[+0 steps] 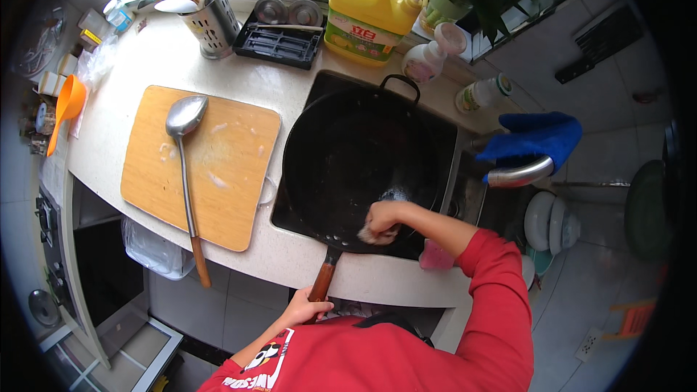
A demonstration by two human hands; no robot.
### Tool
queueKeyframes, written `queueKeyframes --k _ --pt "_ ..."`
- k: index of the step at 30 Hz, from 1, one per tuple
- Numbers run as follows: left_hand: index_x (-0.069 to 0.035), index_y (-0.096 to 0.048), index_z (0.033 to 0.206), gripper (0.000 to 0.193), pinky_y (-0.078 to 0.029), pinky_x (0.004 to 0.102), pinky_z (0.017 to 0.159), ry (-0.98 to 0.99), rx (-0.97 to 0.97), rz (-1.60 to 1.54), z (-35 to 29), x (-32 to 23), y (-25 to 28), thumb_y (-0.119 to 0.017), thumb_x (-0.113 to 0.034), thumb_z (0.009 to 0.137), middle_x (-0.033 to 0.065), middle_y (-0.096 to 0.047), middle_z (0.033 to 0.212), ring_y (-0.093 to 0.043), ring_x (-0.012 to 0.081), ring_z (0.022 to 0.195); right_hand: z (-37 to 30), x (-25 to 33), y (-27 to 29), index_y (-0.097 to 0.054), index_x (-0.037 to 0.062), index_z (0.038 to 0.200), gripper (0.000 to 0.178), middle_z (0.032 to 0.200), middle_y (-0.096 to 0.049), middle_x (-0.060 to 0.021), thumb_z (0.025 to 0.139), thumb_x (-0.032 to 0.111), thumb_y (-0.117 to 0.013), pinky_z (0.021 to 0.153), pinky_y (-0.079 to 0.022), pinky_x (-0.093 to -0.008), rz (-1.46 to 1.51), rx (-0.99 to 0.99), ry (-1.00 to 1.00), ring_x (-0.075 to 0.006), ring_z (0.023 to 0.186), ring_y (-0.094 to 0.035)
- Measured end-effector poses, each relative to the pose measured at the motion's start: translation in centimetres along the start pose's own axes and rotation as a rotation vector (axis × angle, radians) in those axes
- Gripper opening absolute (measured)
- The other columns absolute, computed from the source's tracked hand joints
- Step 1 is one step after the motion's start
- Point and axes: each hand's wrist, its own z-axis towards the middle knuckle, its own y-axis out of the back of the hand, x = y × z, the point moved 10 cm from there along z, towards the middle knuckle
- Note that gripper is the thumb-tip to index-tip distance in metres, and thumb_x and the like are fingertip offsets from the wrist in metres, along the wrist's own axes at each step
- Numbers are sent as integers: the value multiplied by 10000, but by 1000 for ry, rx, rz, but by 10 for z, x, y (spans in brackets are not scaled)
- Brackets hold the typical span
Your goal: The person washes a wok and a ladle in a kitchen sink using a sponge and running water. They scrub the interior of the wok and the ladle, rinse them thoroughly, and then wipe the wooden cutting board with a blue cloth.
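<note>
A large black wok (341, 152) rests over the sink, its long wooden handle (321, 282) pointing toward me and a small loop handle at the far rim. Around the wooden handle, my left hand (306, 306) is closed. My right hand (386, 218) is inside the wok near its front right wall, fingers closed on a pale brown, rough-looking scrubber (376, 235). Some whitish wet foam shows just beyond the knuckles. To the left, a metal wok spatula (186, 116) with a wooden grip lies across a wooden cutting board (232, 145) with wet spots.
Behind the wok stand a yellow detergent jug (367, 18), a pump bottle (425, 62) and a black tray (279, 43). A chopstick holder (210, 29) is farther left. At the right, a blue cloth (534, 136) hangs over the faucet (519, 173), with stacked bowls (539, 219) beyond.
</note>
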Motion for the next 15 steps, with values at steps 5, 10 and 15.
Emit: queueKeyframes --k 5,10,15 --pt "-32 -489 785 197 -388 241 446 -8 -19 -11 -1 3 1 -673 3 726 26 -518 612 -495 100 477 -20 99 43 -583 44 1087 481 924 -632 -207 696 316 -646 725 -493 -386 305 -564 386 -333 828 -618" --pt "-35 -490 790 208 -383 237 446 -10 -15 -14 0 -4 0 -680 4 717 26 -521 608 -495 101 477 -25 14 10 -615 153 1120 433 1078 -584 -179 777 416 -583 841 -445 -396 -119 -338 166 -318 998 -566" --pt "-41 -489 791 219 -378 234 442 1 23 -81 3 5 -2 -689 -2 713 17 -514 601 -496 97 476 -67 -89 84 -653 74 989 381 1089 -544 -113 675 289 -663 766 -387 -378 -808 -780 -458 -255 1010 -471"
